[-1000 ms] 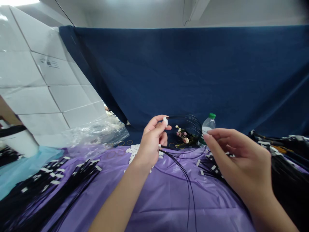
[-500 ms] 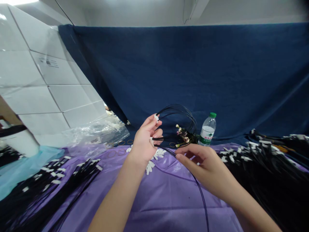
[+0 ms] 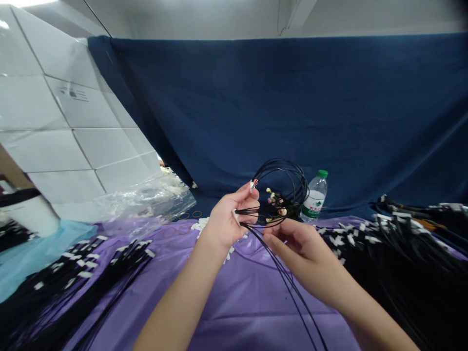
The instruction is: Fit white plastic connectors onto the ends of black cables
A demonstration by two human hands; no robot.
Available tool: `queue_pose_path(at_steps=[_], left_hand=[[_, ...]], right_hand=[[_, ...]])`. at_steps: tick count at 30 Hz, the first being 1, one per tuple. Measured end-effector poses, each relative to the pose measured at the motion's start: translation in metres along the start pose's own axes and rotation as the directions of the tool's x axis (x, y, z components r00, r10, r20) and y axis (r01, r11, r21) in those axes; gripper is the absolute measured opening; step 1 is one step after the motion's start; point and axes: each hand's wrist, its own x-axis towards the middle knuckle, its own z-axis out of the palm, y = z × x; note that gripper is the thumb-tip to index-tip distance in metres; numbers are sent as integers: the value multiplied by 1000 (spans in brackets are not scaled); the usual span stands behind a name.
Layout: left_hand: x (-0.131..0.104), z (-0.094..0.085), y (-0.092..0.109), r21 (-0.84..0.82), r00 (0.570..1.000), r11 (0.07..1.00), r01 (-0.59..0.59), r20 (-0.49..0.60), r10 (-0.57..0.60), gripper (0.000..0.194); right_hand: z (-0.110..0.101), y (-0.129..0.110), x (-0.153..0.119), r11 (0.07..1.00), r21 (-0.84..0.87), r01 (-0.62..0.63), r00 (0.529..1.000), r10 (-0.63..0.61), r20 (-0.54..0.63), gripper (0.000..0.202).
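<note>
Wires (image 3: 304,185) are looping above the counter (image 3: 256,314) at 2 o'clock from the left hand (image 3: 227,220), their tails (image 3: 272,253) running down to 5 o'clock. That left grip is clamping the upper plug (image 3: 252,185) between thumb and finger, while the lower plug (image 3: 236,217) is sitting against the palm. Compared with half a second ago, both plugs and the loop are lying a little farther toward 3 o'clock, and the tails are fanning into separate strands rather than hanging as one bunch. The right hand (image 3: 298,243) is working near 4 o'clock from the left, not out by the bottle (image 3: 315,200) as a second ago; its thumb and fingertips are bunching beside the tails, though I cannot tell whether they are pinching a strand. Probably the left grip is anchoring both plugs, and the work is turning to the tails
</note>
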Motion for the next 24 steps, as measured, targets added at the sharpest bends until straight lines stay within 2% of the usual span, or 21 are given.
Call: queue_pose_path(at_steps=[3,5,10,13,15,17,19,20,22,24], left_hand=[[3,-4,0,-24,998,999,42,51,-41,19],[5,-6,1,-26,995,998,56,81,-54,19],[5,-8,2,-41,987,996,78,147,-71,17],[3,-6,1,-49,988,997,55,147,-47,17],[2,-5,0,-36,989,998,43,142,-37,18],[1,-4,0,-36,987,999,33,155,-27,19],[2,-5,0,-46,985,998,33,172,-24,19],[2,-6,0,-55,984,998,35,179,-25,19],[3,-7,1,-73,983,996,42,180,-29,19],[4,-9,2,-74,987,997,37,157,-25,18]], right_hand=[[-1,-1,1,1000,13,20,999,-19,-45,13],[-6,-2,1,996,87,16,999,-12,-37,12],[-26,-10,-4,910,405,-88,989,31,145,15],[-33,-10,-6,858,496,-130,977,27,210,15],[-33,-7,-4,838,533,-121,978,9,209,11],[-28,-2,0,812,579,-65,991,-16,133,13],[-22,3,5,783,619,61,998,-38,-51,12],[-19,5,8,768,624,144,984,-44,-172,12],[-16,6,12,738,604,302,913,-42,-405,14],[-18,3,13,705,565,429,823,-48,-566,17]])
